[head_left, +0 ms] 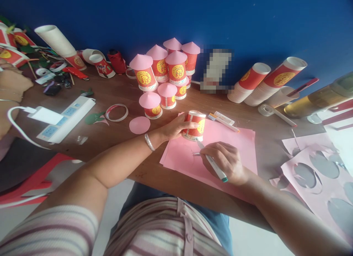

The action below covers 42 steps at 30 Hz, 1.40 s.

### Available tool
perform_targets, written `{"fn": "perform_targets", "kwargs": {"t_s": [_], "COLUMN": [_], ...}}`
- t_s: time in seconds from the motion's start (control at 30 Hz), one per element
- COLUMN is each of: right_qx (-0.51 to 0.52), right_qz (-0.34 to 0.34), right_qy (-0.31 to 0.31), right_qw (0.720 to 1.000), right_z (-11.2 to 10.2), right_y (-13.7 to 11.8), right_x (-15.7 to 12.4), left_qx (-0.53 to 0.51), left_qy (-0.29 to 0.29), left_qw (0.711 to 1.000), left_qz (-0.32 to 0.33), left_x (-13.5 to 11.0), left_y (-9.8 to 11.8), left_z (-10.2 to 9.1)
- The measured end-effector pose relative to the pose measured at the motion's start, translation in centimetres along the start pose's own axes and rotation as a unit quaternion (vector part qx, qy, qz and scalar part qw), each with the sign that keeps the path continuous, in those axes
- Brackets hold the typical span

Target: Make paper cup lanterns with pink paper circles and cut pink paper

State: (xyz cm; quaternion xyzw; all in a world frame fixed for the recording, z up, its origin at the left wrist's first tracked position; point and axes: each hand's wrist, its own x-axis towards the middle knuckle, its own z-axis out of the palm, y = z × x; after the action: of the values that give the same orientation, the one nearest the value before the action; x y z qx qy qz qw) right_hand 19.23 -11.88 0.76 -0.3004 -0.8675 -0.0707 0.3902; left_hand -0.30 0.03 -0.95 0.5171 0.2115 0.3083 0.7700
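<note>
My left hand [176, 128] is closed round a red and white paper cup [193, 128] with a yellow emblem, thumb across its side. The cup stands over pink paper [179, 157], and thin lines are drawn on the white band along its lower edge. In my right hand [224, 160] is a white marker [216, 168] with a green end, its tip close to that band; whether it touches I cannot tell. A small pale piece sticks out by the right fingers, too small to name. Behind the cup lie a pen and a white case [224, 118].
Several cups with pink paper cones [175, 58] stand stacked at the back. Cup stacks [281, 81] lean at right, near tape [266, 110]. Cut pink sheets [300, 164] lie right. A power strip [66, 120], a paper ring [117, 112] and another person's arm [12, 90] are at left.
</note>
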Motion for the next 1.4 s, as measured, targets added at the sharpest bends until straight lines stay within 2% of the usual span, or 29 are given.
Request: {"fn": "perform_targets", "kwargs": {"t_s": [0.4,0.8,1.13,1.4], "right_qx": [-0.004,-0.001,0.006,0.022], "right_qz": [-0.002,0.01,0.003,-0.041], "right_qy": [-0.028,-0.027,-0.031,-0.021], "right_qw": [1.0,1.0,1.0,0.999], "right_z": [-0.14,-0.26,-0.46,-0.3], "right_y": [-0.1,0.21,0.35,-0.05], "right_x": [0.43,0.12,0.33,0.52], "left_qx": [0.006,0.031,0.03,-0.001], "left_qy": [-0.009,0.002,-0.019,0.003], "left_qw": [1.0,0.999,0.999,1.0], "left_qz": [0.003,0.017,0.022,-0.003], "left_x": [-0.01,0.07,0.01,0.01], "left_y": [-0.1,-0.72,-0.36,-0.24], "left_z": [-0.14,-0.54,-0.43,-0.17]}}
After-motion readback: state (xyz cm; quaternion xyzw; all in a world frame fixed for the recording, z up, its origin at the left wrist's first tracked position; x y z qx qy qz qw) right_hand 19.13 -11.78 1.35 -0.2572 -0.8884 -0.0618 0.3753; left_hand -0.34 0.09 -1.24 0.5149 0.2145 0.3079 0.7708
